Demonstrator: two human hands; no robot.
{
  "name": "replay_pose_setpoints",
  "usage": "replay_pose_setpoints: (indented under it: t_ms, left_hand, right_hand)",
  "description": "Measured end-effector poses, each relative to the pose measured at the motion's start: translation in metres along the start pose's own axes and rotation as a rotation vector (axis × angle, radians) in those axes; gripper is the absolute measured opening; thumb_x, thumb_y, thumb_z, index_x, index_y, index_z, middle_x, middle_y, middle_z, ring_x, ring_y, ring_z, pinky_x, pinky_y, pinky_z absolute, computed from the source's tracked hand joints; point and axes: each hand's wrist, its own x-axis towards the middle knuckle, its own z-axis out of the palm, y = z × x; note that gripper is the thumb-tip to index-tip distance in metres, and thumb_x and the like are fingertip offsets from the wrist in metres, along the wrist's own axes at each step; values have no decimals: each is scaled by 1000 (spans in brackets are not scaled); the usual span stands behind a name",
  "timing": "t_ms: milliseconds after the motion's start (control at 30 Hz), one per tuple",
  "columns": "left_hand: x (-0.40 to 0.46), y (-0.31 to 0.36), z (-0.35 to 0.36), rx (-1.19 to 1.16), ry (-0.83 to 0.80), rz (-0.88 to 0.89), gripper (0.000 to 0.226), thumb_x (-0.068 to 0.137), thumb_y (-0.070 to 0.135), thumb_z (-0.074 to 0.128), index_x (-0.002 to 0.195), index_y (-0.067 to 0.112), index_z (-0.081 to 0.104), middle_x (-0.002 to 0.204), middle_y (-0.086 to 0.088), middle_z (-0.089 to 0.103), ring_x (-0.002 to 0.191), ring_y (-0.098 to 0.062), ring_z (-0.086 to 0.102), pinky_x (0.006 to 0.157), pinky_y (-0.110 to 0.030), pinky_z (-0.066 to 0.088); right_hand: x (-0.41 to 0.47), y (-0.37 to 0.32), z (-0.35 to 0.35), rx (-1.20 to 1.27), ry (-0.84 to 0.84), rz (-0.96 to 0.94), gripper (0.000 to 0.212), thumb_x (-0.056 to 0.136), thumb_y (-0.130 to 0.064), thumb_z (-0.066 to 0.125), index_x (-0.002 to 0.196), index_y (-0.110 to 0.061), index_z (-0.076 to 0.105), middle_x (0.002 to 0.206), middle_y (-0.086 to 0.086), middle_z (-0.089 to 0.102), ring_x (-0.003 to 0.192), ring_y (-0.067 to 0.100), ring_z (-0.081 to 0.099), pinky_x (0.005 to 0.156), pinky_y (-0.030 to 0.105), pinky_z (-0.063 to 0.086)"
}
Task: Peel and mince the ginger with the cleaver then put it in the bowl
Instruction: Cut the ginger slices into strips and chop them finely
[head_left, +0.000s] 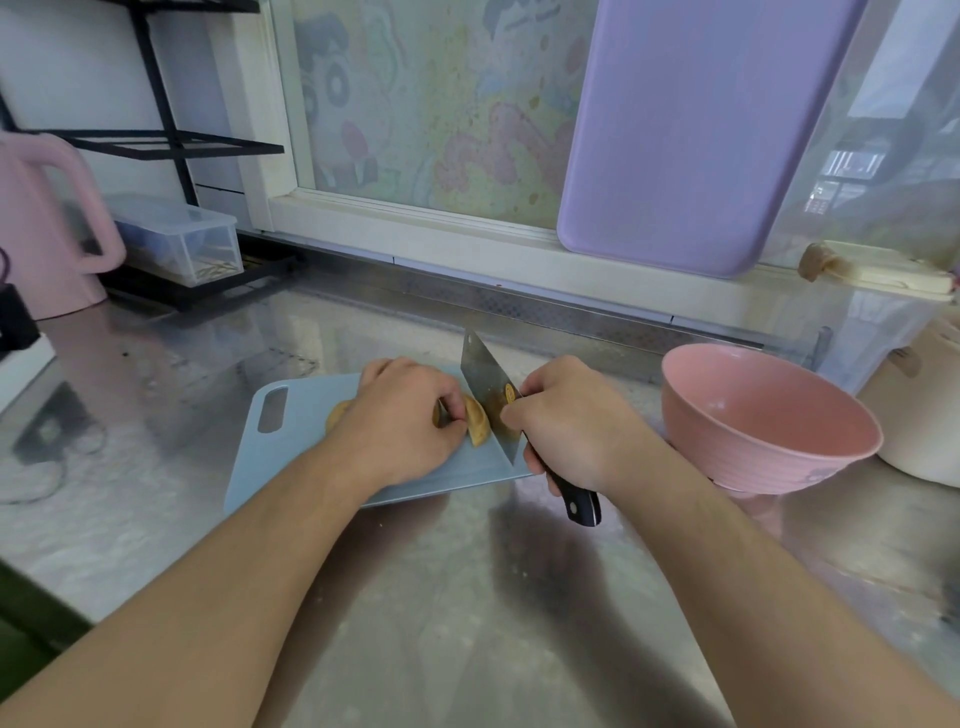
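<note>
- Left hand (402, 415) is down on the pale blue cutting board (291, 457), fingers curled and pinching the ginger (475, 423) to hold it in place.
- The ginger sits near the middle of the board; a yellow-tan end pokes out to the right of the fingertips, and another bit shows at the left edge of the hand.
- Right hand (569, 423) is wrapped around the cleaver (488, 387), fingers closed on the black riveted handle, thumb and forefinger pressed up against the blade's base.
- The blade stands on edge on the board, tip pointing far, right against the exposed end of the ginger.
- There's a small round yellow-orange sticker on the blade near the handle; its writing is too small to read.
- Pink bowl (769, 415) waits to the right, just beside the board on the shiny metal counter (467, 597), with ribbed outer walls.
- Far side: a lilac board (696, 130) leans against the window, whose pane carries faded cartoon drawings with no legible words.
- Far left, a pink kettle (47, 228) and a clear lidded box (182, 239) on a black rack.
- At the far right edge, a cream pot, only partly in view.
</note>
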Motion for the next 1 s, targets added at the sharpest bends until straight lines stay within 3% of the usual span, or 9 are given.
replay_pose_setpoints:
  t_ms: [167, 467, 567, 700, 833, 1000]
  left_hand:
    - [1, -5, 0, -54, 16, -39, 12, 92, 33, 67, 81, 36, 70, 84, 22, 63, 98, -8, 52, 110, -29, 26]
    - [-1, 0, 0, -130, 77, -90, 3, 96, 36, 66, 93, 36, 66, 91, 23, 65, 94, -2, 51, 109, -30, 29]
    - [-1, 1, 1, -182, 86, -84, 8, 96, 45, 66, 104, 42, 65, 100, 23, 67, 104, -3, 58, 114, -36, 34]
    - [-2, 2, 2, -175, 51, -91, 12, 89, 57, 71, 90, 44, 71, 97, 21, 67, 107, -11, 60, 108, -44, 44]
    - [0, 3, 0, -210, 57, -98, 12, 98, 46, 65, 93, 40, 75, 99, 18, 67, 103, -11, 61, 107, -45, 45]
    - [-1, 0, 0, -205, 32, -115, 8, 98, 36, 70, 103, 39, 75, 103, 19, 64, 106, -8, 59, 109, -42, 46]
  right_hand:
    - [-2, 2, -5, 17, 23, 14, 20, 82, -7, 52, 82, 9, 64, 51, 14, 63, 33, 26, 52, 44, 26, 43]
    - [-3, 1, -8, 66, 30, 48, 21, 85, -9, 51, 87, 11, 60, 50, 12, 60, 33, 26, 52, 44, 24, 43]
    - [-3, 1, -10, 72, 43, 52, 23, 86, -12, 50, 87, 8, 62, 50, 12, 60, 34, 25, 51, 45, 26, 43]
    - [-4, 2, -8, 41, 34, 44, 26, 87, -14, 51, 90, 6, 66, 49, 10, 61, 35, 24, 51, 46, 24, 43]
    - [-3, 3, -6, 36, 46, 46, 20, 88, -15, 51, 73, -4, 59, 50, 11, 63, 36, 24, 51, 50, 28, 45]
    - [-4, 3, -8, 62, 32, 59, 17, 89, -12, 51, 77, -4, 61, 49, 11, 61, 35, 24, 51, 46, 23, 43]
